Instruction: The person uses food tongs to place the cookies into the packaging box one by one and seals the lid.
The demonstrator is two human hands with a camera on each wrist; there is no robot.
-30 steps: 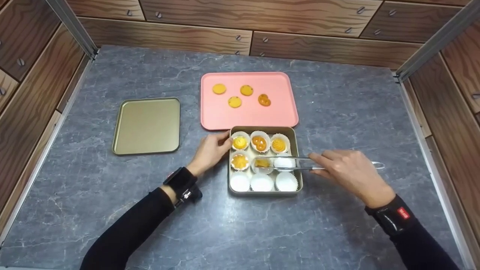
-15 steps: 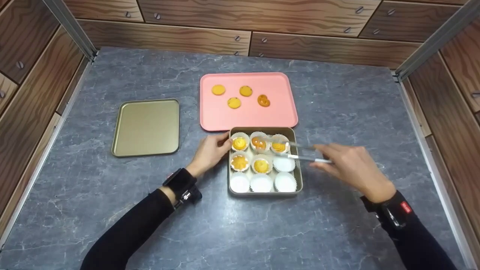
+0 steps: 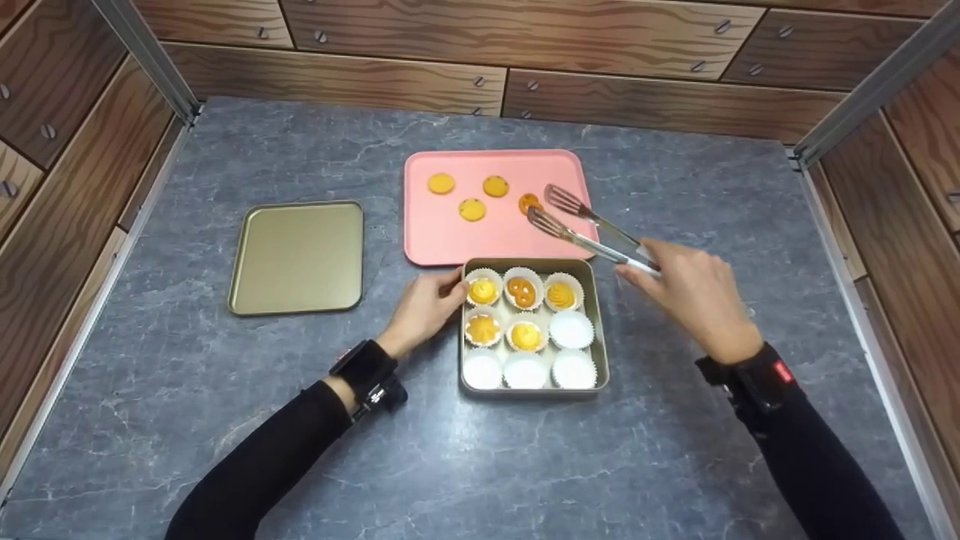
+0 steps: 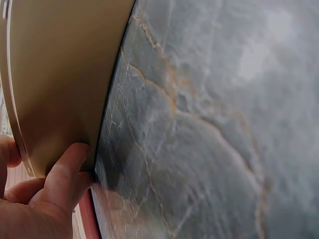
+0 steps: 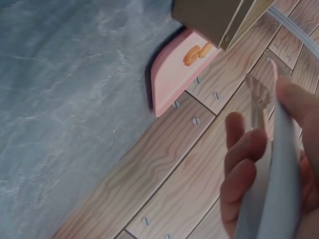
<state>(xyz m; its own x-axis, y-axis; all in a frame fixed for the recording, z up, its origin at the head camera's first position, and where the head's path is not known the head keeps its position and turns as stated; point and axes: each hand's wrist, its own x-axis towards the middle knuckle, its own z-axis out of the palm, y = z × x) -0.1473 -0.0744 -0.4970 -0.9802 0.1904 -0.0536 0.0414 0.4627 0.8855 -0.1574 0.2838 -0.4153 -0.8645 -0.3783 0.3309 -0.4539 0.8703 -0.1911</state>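
Tongs reach over the right part of the pink tray, their two tips spread with a pretzel partly showing between them. The right hand grips them, thumb and fingers round the arms. The left hand pinches the tin at its left wall, near the back corner.

The tin's back edge lies just in front of the tray's front edge. To its right, bare table runs out to the side panels; on the left, a strip of table separates it from the lid, which also lies apart from the tray.

The head view shows five filled cups and four with white insides, plus three round biscuits on the tray. The left wrist view adds a fingertip flat on the tin's outer wall; the right wrist view shows pale handles between the fingers.

The tongs partly cover the pretzel, and whether they touch it is unclear. In the left wrist view the hand is cut off; in the right, the tips are blurred.
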